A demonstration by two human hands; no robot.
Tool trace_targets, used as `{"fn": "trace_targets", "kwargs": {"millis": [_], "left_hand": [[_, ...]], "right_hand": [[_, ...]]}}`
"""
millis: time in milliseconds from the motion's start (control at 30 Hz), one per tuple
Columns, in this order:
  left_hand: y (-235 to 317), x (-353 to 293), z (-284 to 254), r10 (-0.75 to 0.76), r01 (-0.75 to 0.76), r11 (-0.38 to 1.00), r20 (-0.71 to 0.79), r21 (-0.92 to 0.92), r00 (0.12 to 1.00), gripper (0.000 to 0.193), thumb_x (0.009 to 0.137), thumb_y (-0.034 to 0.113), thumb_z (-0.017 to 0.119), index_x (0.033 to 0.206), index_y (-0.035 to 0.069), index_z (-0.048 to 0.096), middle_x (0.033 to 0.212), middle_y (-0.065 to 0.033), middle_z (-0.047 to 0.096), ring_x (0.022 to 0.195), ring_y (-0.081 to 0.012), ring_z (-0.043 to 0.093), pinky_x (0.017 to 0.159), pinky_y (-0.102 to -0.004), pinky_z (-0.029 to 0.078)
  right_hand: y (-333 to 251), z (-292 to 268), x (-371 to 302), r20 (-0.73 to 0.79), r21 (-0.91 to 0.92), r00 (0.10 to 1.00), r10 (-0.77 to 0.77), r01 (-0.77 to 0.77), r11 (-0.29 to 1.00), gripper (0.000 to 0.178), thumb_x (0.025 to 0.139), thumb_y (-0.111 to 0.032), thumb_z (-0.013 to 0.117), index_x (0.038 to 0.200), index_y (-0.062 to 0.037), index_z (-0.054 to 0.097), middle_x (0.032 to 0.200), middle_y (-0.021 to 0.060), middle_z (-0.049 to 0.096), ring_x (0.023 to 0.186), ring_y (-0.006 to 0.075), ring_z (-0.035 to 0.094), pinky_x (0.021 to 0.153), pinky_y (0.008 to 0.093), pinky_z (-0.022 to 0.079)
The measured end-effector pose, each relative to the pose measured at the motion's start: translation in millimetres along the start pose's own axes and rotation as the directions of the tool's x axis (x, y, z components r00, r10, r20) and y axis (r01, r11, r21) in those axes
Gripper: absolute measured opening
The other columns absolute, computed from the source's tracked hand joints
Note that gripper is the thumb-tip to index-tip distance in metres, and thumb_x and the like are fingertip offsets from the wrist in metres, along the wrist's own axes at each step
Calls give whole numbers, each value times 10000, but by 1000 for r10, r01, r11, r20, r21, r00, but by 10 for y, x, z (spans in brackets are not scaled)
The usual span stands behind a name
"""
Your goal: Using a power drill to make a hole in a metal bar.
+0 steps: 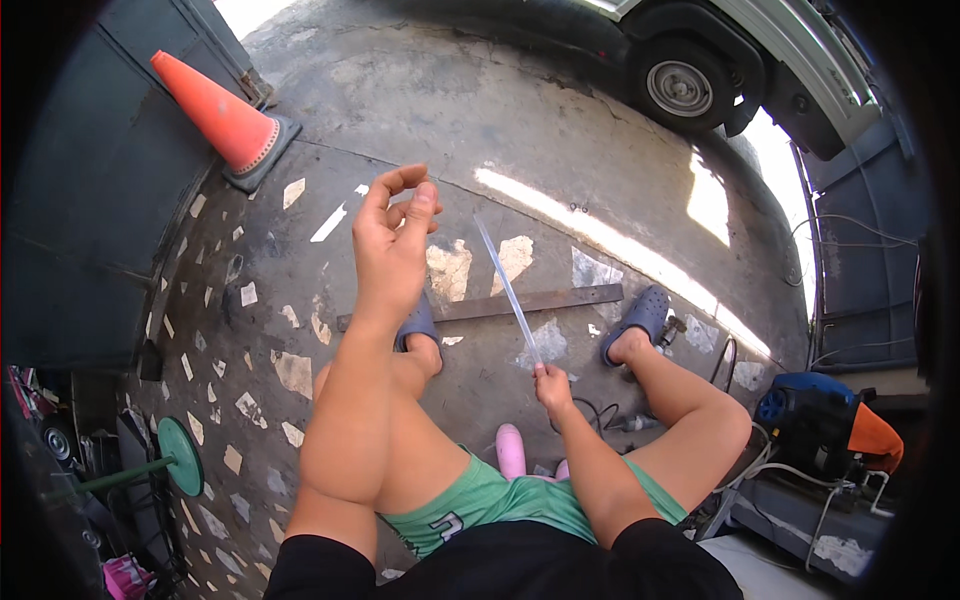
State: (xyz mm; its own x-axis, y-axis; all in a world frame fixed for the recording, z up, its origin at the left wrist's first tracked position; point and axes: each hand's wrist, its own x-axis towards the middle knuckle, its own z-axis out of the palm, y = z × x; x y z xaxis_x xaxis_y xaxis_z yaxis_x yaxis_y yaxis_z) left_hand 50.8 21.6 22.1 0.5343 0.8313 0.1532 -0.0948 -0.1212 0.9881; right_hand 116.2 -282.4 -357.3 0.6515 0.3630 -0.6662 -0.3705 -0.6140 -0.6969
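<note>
My right hand (553, 388) is closed round the near end of a thin, straight, translucent whitish stick (507, 290), held between my knees. The stick slants away to the upper left, and its far part passes above a long flat metal bar (545, 301) on the floor. My left hand (395, 225) is raised ahead of me, to the left of the stick's tip. Its fingers are loosely curled, the thumb is apart from them, and nothing shows in between. The metal bar lies crosswise near my blue clogs (645, 312), its left part hidden behind my left forearm.
An orange traffic cone (218, 112) stands far left, near a dark metal door. A vehicle wheel (682, 88) is far right. A blue, black and orange machine (825, 415) with hoses sits at right. A corded tool (635, 424) and pink footwear (510, 450) lie near my legs.
</note>
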Motion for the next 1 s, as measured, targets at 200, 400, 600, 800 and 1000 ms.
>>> {"fn": "trace_targets", "kwargs": {"millis": [200, 400, 600, 800, 1000], "left_hand": [[61, 20, -101, 1, -5, 999, -78, -40, 997, 385, 1038, 276, 677, 1294, -6, 622, 1236, -89, 649, 997, -155, 680, 835, -308, 547], [309, -77, -571, 86, -100, 992, -164, -82, 983, 354, 1078, 283, 607, 1313, 19, 617, 1283, -88, 633, 1055, -172, 669, 901, -325, 538], [-570, -225, -1905, 59, -85, 991, -222, -107, 973, 379, 1077, 340, 595, 1284, 27, 645, 1188, -72, 696, 1028, -150, 677, 894, -326, 531], [-3303, -1593, -2927, -551, 745, 405, -509, 530, 661, 510, 928, 333, 772, 1301, 4, 661, 1177, -211, 721, 1122, -342, 693, 1012, -431, 519], [-4155, -3037, -2910, -605, 767, -55, -632, 639, 484, 530, 910, 283, 762, 1371, 74, 606, 1337, -192, 627, 1290, -373, 584, 1057, -485, 515]], "right_hand": [[-1068, -898, 545, -197, -573, 860, -471, 289, 767, 457, 885, -322, 798, 1122, 58, 709, 1034, 271, 729, 1020, 392, 714, 914, 475, 552], [-2167, -1913, 896, -602, -588, 459, -654, 300, 751, 674, 886, -180, 776, 1482, -61, 483, 1518, 267, 448, 1399, 444, 463, 1172, 480, 389], [-2179, -2411, 488, -137, -743, 882, -451, 210, 636, 524, 905, -234, 769, 1347, 7, 624, 1420, 259, 567, 1329, 400, 561, 1112, 461, 459], [-2432, -2618, 377, -63, -741, 845, -531, 317, 592, 450, 949, -222, 724, 1307, 40, 652, 1259, 232, 709, 1169, 349, 679, 1014, 424, 515], [-2821, -2486, -73, 179, -877, 902, -394, 328, 353, 427, 961, -181, 700, 1335, 7, 619, 1316, 187, 674, 999, 309, 722, 862, 404, 563]]}}
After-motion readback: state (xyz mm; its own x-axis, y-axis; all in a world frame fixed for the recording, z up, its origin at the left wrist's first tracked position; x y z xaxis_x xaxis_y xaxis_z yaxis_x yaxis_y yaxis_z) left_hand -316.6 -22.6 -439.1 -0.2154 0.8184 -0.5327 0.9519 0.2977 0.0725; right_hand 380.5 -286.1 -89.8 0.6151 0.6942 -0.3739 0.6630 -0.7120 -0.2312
